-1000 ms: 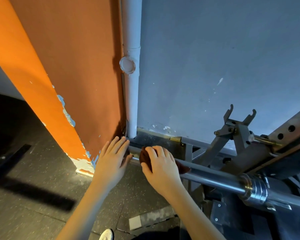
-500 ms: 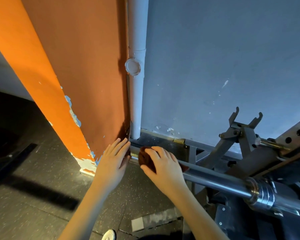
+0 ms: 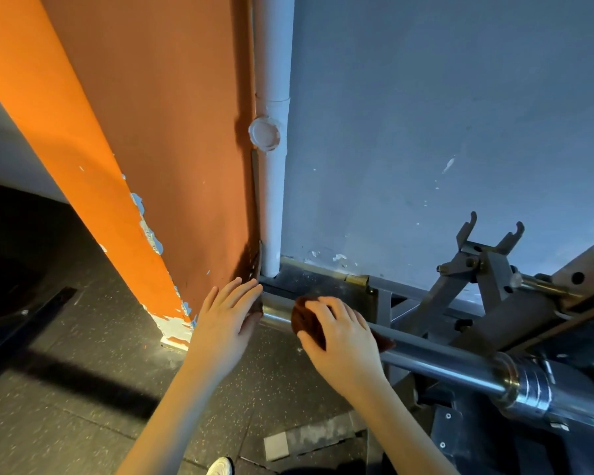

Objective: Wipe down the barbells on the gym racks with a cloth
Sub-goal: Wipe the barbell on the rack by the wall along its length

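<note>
shoe: the white toe of a shoe [image 3: 221,467] shows at the bottom edge, on the floor.
floor: dark speckled rubber floor [image 3: 83,389], with a pale tape patch [image 3: 307,437] just right of the shoe.
arms: two bare forearms reach forward from the bottom edge, the left rising steeply, the right slanting in from the lower right.
left hand: the left hand [image 3: 225,320] is flat, back to the camera, fingers straight and close together, pointing up and right. its palm side lies against the left end of the barbell, fingertips near the foot of the pillar. it grips nothing.
right hand: the right hand [image 3: 343,341] sits just beside the left, on top of the bar. its fingers curl over the cloth and press it onto the steel.
cloth: the dark brown cloth [image 3: 306,320] is bunched under the right hand, near the bar's left end. one corner pokes out on the far right side of the hand.
barbell: the polished barbell [image 3: 443,363] lies low, running from the left hand down towards the right edge. its ringed collar [image 3: 528,387] is well right of both hands.
rack: the grey steel rack [image 3: 439,303] stands behind the bar, with a forked hook bracket [image 3: 487,248] and a perforated upright [image 3: 588,267] at the right.
pillar: the orange pillar [image 3: 134,132] has chipped paint along its corner and foot.
pipe: a white pipe [image 3: 271,200] runs down the corner between pillar and wall, with a round cap [image 3: 264,134].
wall: the grey wall [image 3: 460,114] is flecked with pale marks.
</note>
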`<state>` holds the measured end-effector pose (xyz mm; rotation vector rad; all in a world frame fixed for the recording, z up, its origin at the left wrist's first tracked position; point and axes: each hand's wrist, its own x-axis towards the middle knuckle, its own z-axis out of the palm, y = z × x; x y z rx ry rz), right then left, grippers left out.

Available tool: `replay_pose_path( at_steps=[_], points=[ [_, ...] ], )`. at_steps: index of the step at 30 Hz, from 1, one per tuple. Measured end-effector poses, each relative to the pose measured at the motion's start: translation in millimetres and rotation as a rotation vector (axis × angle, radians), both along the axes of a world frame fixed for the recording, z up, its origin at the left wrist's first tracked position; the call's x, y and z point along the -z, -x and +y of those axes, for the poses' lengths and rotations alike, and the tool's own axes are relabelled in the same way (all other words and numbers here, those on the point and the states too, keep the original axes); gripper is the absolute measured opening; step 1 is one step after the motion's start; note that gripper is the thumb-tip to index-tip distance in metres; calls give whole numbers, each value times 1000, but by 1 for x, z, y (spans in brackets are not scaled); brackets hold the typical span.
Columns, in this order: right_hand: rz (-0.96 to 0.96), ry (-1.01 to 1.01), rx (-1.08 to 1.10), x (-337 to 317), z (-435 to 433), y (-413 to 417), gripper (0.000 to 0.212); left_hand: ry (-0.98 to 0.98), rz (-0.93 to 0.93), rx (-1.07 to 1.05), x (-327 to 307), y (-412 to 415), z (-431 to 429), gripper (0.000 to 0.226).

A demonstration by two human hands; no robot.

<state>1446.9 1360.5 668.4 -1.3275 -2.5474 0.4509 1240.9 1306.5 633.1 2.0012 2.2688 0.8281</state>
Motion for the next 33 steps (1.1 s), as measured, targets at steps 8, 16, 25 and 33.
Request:
replay_pose_path(
  at_steps=[8,16,25,33],
  points=[
    [72,-200,114,13,-7,0,49,90,77,108,-20,-10,10,44],
    [122,-323,409,25,-9,-68,31,214,1,355,-37,-60,31,51],
    [96,-407,462,26,-9,-101,42,263,31,370,-30,-73,42,47],
    [100,-393,339,30,-18,-97,42,347,86,490,-49,-101,59,54]
  ],
)
